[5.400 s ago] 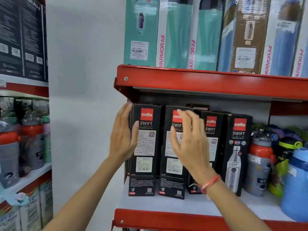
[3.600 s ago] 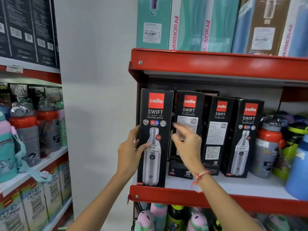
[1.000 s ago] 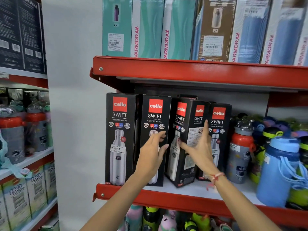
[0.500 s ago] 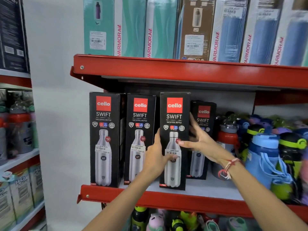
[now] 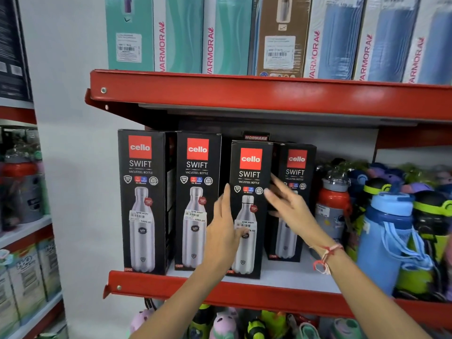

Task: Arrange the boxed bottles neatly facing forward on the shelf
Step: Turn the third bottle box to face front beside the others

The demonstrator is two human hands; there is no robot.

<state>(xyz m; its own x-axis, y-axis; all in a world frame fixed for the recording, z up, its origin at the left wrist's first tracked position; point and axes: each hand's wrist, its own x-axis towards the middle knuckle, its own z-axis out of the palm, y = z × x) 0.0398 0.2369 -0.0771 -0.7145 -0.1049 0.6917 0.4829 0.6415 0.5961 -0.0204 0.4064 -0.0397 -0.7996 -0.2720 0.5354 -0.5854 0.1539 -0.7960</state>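
Currently four Cello Swift boxes face forward on the red shelf; left hand and right hand (both open, fingers spread) grip nothing.

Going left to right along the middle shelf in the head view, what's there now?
First Cello box → second Cello box → third Cello box, left hand on it → fourth Cello box, set back behind the right hand → red-topped bottle → blue bottle.
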